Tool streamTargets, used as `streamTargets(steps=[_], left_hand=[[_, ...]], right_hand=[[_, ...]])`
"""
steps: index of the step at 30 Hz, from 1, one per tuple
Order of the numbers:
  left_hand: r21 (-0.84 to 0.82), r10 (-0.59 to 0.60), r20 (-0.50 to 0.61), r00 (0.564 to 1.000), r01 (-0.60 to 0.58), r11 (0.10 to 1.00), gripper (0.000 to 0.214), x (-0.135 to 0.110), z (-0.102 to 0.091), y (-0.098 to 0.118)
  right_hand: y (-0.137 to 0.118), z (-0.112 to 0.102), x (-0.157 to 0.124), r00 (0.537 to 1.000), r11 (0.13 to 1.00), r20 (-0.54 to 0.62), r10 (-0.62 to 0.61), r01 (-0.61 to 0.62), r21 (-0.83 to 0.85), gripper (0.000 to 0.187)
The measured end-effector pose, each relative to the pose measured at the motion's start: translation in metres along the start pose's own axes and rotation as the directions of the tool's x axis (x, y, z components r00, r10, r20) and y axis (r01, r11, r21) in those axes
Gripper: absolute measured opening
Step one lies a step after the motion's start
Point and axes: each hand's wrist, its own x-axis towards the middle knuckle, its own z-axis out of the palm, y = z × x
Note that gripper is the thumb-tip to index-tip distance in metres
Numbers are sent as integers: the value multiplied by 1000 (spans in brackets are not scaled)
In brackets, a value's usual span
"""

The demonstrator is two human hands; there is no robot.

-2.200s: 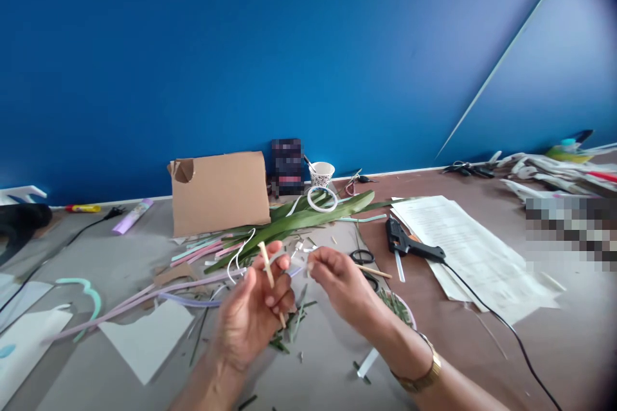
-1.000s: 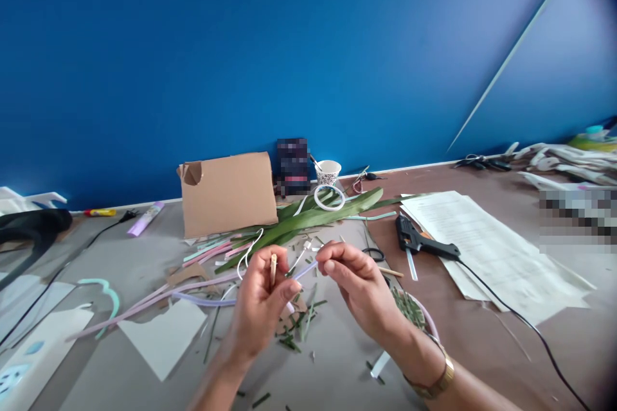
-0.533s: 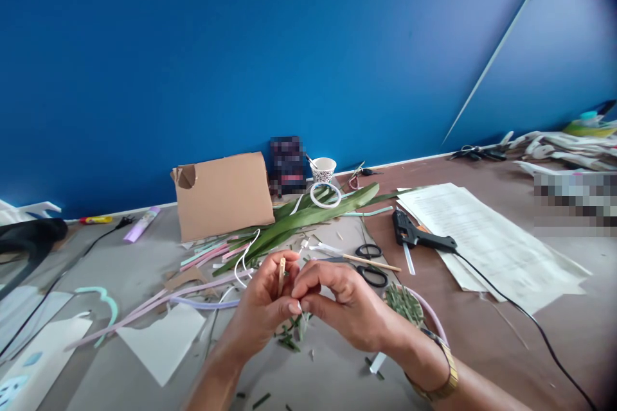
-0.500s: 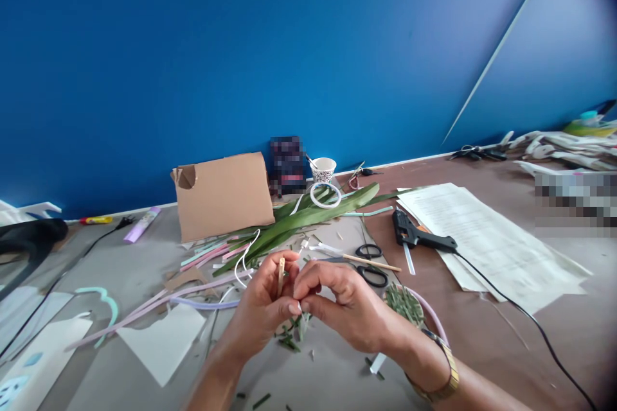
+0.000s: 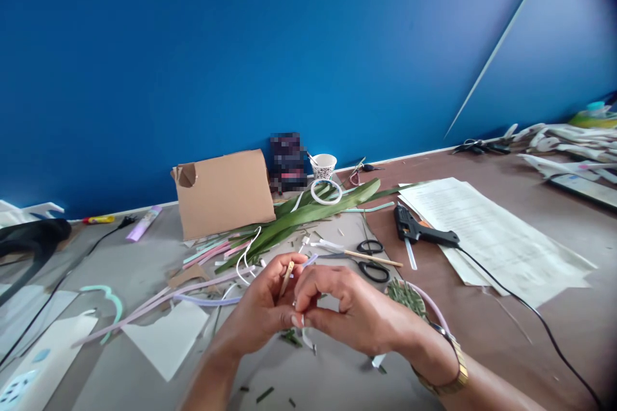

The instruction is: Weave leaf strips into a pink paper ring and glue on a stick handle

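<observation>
My left hand (image 5: pixel 258 318) is closed around a short wooden stick (image 5: pixel 286 279) that stands up between its fingers. My right hand (image 5: pixel 349 305), with a gold watch on its wrist, pinches thumb against fingers right beside the left fingertips. What it grips is mostly hidden; a thin whitish strip (image 5: pixel 306 338) hangs below the touching fingertips. Close behind the hands lie black-handled scissors (image 5: pixel 373 271) with a longer wooden stick (image 5: pixel 376 259) across them. Right of my right hand is a round piece covered in chopped green bits (image 5: pixel 405 298).
A black glue gun (image 5: pixel 424 233) rests by printed sheets (image 5: pixel 486 231), its cord running right. Long green leaves (image 5: pixel 308 215), a white ring (image 5: pixel 326 201), a patterned cup (image 5: pixel 323 167) and cardboard (image 5: pixel 224 196) stand behind. Pastel strips (image 5: pixel 159 302) and a power strip (image 5: pixel 29 379) lie left.
The wooden stick in my left hand tilts more to the right. A lilac strip shows above my fingers, and the whitish strip below them hangs lower.
</observation>
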Motion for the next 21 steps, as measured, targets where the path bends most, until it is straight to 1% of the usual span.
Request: streamTargets(steps=[3,9,12,15,17,21], left_hand=[[19,-16,-21,1000,17,1000,65,0,-1,0],[93,-40,-31,999,42,995,68,-1,-3,1],[121,-28,-42,999,33,992,66,-3,-3,2],[125,-32,-53,998,38,991,65,-4,-2,4],[141,-44,-59,997,52,989,66,-4,-2,5],[161,-79,-50,996,86,983,67,-4,-1,5]], right_hand=[[-1,1,-1,1000,1000,-6,11,-11,-12,19],[1,2,0,997,996,12,-75,75,-44,22],[3,1,-1,1000,999,7,-26,26,-23,20],[4,0,-2,999,1000,41,7,-6,-7,20],[3,0,-3,998,999,54,-18,20,-48,23],[1,1,-2,991,968,19,-135,136,-210,23]])
